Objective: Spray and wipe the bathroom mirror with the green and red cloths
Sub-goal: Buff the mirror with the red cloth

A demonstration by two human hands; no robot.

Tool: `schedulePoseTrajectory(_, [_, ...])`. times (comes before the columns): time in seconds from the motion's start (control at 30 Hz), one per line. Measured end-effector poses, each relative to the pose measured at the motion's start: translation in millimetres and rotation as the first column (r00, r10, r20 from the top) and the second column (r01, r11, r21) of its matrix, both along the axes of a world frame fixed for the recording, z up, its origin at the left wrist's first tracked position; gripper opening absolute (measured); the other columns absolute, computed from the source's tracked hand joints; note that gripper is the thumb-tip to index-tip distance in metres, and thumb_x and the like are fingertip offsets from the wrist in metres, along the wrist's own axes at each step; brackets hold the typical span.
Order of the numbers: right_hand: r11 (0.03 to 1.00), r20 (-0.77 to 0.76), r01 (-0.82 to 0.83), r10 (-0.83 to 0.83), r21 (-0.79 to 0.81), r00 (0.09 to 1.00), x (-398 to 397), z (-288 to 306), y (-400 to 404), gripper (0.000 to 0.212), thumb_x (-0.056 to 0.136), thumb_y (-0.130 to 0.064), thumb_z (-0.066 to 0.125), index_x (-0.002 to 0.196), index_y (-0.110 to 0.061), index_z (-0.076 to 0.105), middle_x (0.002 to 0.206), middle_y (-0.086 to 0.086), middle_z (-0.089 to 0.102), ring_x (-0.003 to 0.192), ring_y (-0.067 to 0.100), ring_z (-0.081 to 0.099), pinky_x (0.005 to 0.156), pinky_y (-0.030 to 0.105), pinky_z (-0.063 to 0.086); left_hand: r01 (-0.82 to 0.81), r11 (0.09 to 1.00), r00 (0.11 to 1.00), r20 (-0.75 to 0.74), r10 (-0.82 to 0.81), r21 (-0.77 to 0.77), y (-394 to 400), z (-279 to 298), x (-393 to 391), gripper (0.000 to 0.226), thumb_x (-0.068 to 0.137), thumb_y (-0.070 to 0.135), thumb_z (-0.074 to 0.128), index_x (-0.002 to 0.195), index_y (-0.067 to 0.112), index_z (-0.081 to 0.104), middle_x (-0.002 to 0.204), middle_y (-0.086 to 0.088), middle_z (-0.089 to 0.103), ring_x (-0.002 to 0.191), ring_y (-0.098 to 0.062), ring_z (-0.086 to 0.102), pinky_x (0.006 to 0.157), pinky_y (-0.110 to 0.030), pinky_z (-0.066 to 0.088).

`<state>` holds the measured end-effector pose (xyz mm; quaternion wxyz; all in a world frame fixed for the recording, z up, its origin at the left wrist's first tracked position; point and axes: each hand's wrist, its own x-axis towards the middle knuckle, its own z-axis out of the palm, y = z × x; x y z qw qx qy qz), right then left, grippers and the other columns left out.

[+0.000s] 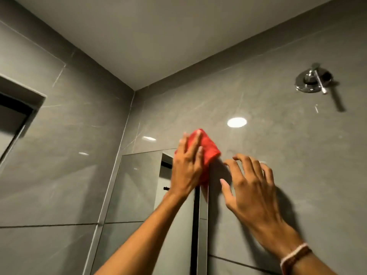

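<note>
Your left hand (186,167) presses the red cloth (206,149) flat-fingered on the mirror's (137,187) top right corner, likely to reach the edge. Right hand (252,191), holding nothing, fingers spread, braces on the tile wall (278,135) beside the mirror.

Red cloth (208,150), bunched and folded, lying flat against the top right corner of the mirror (137,185) and lapping onto the wall above and beside it. Mirror: upright frameless rectangular pane with a dark right edge, its glass reflecting grey tiles and a dark opening.
</note>
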<state>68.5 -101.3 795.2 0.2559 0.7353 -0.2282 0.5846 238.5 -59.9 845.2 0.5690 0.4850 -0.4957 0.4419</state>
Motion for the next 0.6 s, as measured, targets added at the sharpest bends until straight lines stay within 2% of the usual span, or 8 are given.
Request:
schedulePoseTrajectory(0.03, [0.999, -0.033, 0.042, -0.042, 0.003, 0.999, 7, 4, -8, 0.055, 0.071, -0.029, 0.090, 0.122, -0.013, 0.077, 0.127, 0.018, 0.075, 0.116, 0.039, 0.073, 0.100, 0.054, 0.056, -0.098, 0.987, 0.994, 0.048, 0.093, 0.126, -18, 4, 0, 0.052, 0.106, 0.042, 0.034, 0.156, 0.045, 0.019, 0.171, -0.003, 0.012, 0.156, -0.025, 0.018, 0.126, -0.049, 0.021])
schedulePoseTrajectory(0.07, [0.995, -0.077, 0.096, -0.096, 0.004, 0.992, 14, 6, -16, 0.060, 0.074, -0.031, 0.089, 0.129, -0.012, 0.075, 0.134, 0.021, 0.073, 0.124, 0.040, 0.071, 0.106, 0.058, 0.055, -0.173, 0.969, 0.984, 0.063, 0.164, 0.175, -36, 1, 6, 0.052, 0.105, 0.046, 0.029, 0.155, 0.049, 0.014, 0.171, -0.001, 0.008, 0.158, -0.025, 0.009, 0.125, -0.059, 0.013])
schedulePoseTrajectory(0.1, [0.988, -0.112, 0.154, -0.155, -0.014, 0.982, 21, 4, -25, 0.066, 0.080, -0.037, 0.084, 0.139, -0.012, 0.070, 0.143, 0.023, 0.069, 0.134, 0.041, 0.066, 0.112, 0.061, 0.051, -0.201, 0.965, 0.979, 0.069, 0.192, 0.166, -46, -2, 11, 0.053, 0.104, 0.051, 0.024, 0.155, 0.051, 0.010, 0.171, 0.002, 0.005, 0.158, -0.022, 0.002, 0.124, -0.064, 0.006])
schedulePoseTrajectory(0.2, [0.965, -0.099, 0.239, -0.250, -0.108, 0.963, 38, -9, -49, 0.078, 0.095, -0.055, 0.045, 0.160, -0.013, 0.046, 0.163, 0.026, 0.047, 0.152, 0.041, 0.048, 0.125, 0.064, 0.036, -0.178, 0.980, 0.981, 0.100, 0.168, 0.094, -60, -8, 34, 0.059, 0.098, 0.063, 0.014, 0.155, 0.050, 0.007, 0.171, 0.005, 0.005, 0.158, -0.017, -0.001, 0.124, -0.064, 0.003])
schedulePoseTrajectory(0.23, [0.961, -0.082, 0.248, -0.259, -0.125, 0.962, 41, -9, -54, 0.081, 0.095, -0.058, 0.039, 0.163, -0.012, 0.041, 0.166, 0.026, 0.042, 0.154, 0.040, 0.044, 0.126, 0.064, 0.033, -0.192, 0.977, 0.976, 0.119, 0.181, 0.092, -57, -4, 44, 0.060, 0.097, 0.065, 0.012, 0.156, 0.049, 0.007, 0.171, 0.004, 0.006, 0.158, -0.017, 0.001, 0.124, -0.064, 0.004])
schedulePoseTrajectory(0.33, [0.947, -0.052, 0.288, -0.297, -0.141, 0.953, 56, -9, -67, 0.086, 0.098, -0.063, 0.037, 0.166, -0.011, 0.028, 0.173, 0.024, 0.028, 0.161, 0.038, 0.030, 0.130, 0.065, 0.024, -0.219, 0.971, 0.976, 0.035, 0.217, 0.097, -53, 7, 93, 0.061, 0.098, 0.063, 0.015, 0.156, 0.047, 0.009, 0.171, 0.002, 0.011, 0.158, -0.019, 0.006, 0.124, -0.063, 0.007])
schedulePoseTrajectory(0.43, [0.928, -0.069, 0.335, -0.350, -0.163, 0.934, 63, -7, -72, 0.082, 0.100, -0.065, 0.029, 0.169, -0.022, 0.019, 0.176, 0.023, 0.015, 0.165, 0.037, 0.017, 0.130, 0.068, 0.017, -0.239, 0.968, 0.961, -0.125, 0.247, 0.075, -40, 10, 159, 0.059, 0.098, 0.060, 0.016, 0.156, 0.047, 0.012, 0.170, 0.002, 0.016, 0.158, -0.020, 0.010, 0.125, -0.062, 0.005])
schedulePoseTrajectory(0.6, [0.903, -0.016, 0.390, -0.399, -0.182, 0.917, 70, -3, -82, 0.080, 0.100, -0.066, 0.022, 0.169, -0.026, 0.020, 0.176, 0.023, 0.016, 0.164, 0.037, 0.018, 0.129, 0.070, 0.017, -0.278, 0.958, 0.867, -0.412, 0.279, 0.063, -22, 1, 279, 0.060, 0.097, 0.061, 0.011, 0.155, 0.047, 0.012, 0.170, 0.002, 0.018, 0.156, -0.026, 0.016, 0.124, -0.060, 0.003])
